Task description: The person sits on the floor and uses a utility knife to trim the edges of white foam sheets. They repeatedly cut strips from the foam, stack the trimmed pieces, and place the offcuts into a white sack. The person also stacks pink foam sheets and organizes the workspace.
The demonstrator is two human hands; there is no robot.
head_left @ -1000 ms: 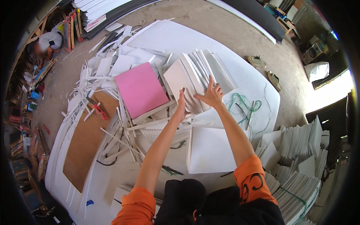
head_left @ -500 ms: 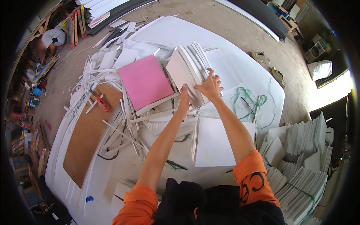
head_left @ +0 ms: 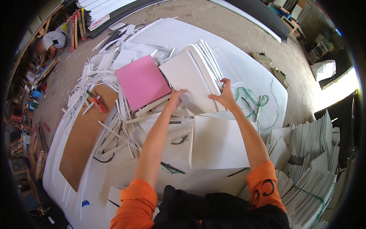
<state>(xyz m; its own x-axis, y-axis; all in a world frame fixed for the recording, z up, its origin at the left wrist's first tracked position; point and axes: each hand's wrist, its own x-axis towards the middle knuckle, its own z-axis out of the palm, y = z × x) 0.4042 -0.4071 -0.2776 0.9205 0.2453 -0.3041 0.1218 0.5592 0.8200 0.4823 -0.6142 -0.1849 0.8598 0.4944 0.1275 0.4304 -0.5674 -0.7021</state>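
Observation:
A stack of white square panels (head_left: 187, 72) leans tilted beyond my hands, its layers fanned apart along the right side. My left hand (head_left: 174, 101) is closed on the stack's near left corner, with the thumb over the front face and the other fingers largely hidden. On the right side, my right hand (head_left: 225, 96) grips the edge, thumb on the face and fingers curled around the layers. A pink square sheet (head_left: 143, 82) lies on a pile left of the stack. Nearer to me, between my forearms, another white panel stack (head_left: 217, 143) lies flat.
White offcut strips (head_left: 101, 70) litter the table's left side, beside a brown board (head_left: 85, 141) and a red-handled tool (head_left: 99, 105). Green string (head_left: 249, 101) lies at right. Bundled white panels (head_left: 305, 191) stand lower right. Another person (head_left: 51, 42) crouches far left; shoes (head_left: 261, 58) rest on the floor.
My hands have moved apart, the left one leftward and the right one slightly right and down. The tilted stack's front face now shows wider, and its layers fan out more.

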